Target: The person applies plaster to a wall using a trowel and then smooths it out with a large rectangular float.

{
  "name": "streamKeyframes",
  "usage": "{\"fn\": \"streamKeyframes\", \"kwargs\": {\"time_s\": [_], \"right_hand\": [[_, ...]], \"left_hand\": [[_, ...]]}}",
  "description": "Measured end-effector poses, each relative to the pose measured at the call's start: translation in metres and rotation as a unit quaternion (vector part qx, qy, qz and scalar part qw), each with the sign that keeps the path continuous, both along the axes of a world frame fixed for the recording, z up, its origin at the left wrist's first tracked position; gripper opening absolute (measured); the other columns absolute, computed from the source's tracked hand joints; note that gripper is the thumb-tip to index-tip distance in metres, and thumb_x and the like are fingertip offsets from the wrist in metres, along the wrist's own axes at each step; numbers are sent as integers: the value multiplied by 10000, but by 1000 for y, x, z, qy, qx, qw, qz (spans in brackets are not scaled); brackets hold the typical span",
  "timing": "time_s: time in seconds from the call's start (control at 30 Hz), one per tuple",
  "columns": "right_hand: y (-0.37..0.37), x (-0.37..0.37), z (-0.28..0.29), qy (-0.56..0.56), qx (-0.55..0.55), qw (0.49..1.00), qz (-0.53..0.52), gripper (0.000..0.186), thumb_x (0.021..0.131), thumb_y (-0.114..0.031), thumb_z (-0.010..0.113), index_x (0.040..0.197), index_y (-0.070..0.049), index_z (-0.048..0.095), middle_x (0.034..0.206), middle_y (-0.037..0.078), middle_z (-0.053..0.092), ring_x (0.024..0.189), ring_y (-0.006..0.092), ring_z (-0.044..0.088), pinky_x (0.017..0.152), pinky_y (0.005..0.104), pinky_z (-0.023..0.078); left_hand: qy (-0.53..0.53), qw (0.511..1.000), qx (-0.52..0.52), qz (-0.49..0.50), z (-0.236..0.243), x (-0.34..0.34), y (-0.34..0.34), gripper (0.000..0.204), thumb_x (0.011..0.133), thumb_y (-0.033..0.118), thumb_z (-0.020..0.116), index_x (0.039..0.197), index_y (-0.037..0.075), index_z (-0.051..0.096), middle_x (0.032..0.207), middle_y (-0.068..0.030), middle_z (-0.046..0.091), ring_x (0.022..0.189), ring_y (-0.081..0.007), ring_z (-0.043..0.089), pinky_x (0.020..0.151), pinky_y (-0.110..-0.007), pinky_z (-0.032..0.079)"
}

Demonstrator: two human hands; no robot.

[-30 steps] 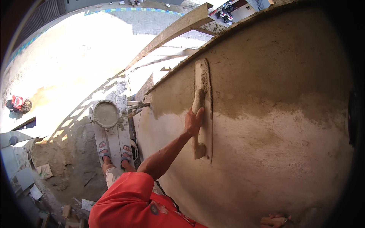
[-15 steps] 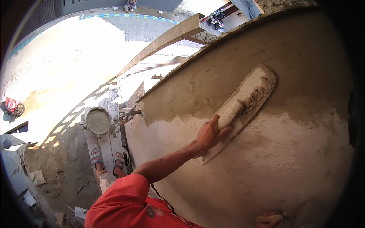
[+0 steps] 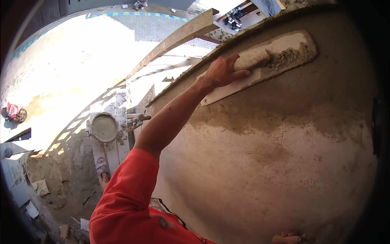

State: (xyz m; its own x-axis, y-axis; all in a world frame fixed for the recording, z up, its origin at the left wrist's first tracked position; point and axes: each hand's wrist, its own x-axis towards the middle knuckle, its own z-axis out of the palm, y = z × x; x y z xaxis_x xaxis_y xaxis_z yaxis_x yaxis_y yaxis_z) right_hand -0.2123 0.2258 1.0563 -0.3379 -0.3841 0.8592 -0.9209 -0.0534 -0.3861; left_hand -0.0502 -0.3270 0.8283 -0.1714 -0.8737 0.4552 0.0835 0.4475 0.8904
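My left hand is wrapped round the raised handle of a long plastering float. The float lies tilted against the upper part of the wall, close to its top edge. Wet mortar clings to the float's back beside the handle. A darker, damp band of plaster runs along the top of the wall, with paler, drier surface below. At the bottom right, my right hand is closed on a wooden-handled tool. The rest of that tool is out of sight.
A round bucket of grey mix stands on the plank platform, where my sandalled foot also shows. A long beam slants beyond the wall. Far below are a red motorcycle and a seated person.
My left hand has carried the float up the wall to the top edge and turned it flatter. The wall below is uncovered. My right hand stays low, barely moved.
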Motion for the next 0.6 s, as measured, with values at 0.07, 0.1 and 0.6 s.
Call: {"fn": "streamKeyframes", "kwargs": {"time_s": [0.07, 0.1, 0.6], "right_hand": [[0, 4, 2, 0, 9, 1000, -5, 677, 836, -388, 688, 1228, 114, 458, 793, 240, 606, 536, 273, 569, 401, 350, 508], [0, 5, 1, 0, 12, 1000, -8, 676, 841, -383, 684, 1236, 113, 450, 798, 243, 604, 542, 275, 571, 405, 351, 511], [1, 3, -5, -10, -16, 1000, -13, 726, 810, -429, 720, 1284, 48, 445, 850, 227, 597, 604, 276, 575, 437, 366, 504]], "left_hand": [[-14, 1000, 12, 4, -18, 7, -10, 675, 803, 567, 709, 1152, 6, 570, 767, -214, 670, 796, -351, 684, 723, -464, 501], [-25, 999, 19, 7, -26, 9, -15, 678, 806, 567, 707, 1159, 5, 567, 777, -216, 669, 798, -346, 681, 726, -459, 499], [-30, 998, 61, -19, -137, 16, -2, 570, 847, 456, 705, 1175, 21, 540, 964, -214, 665, 907, -325, 645, 800, -432, 479]]}}
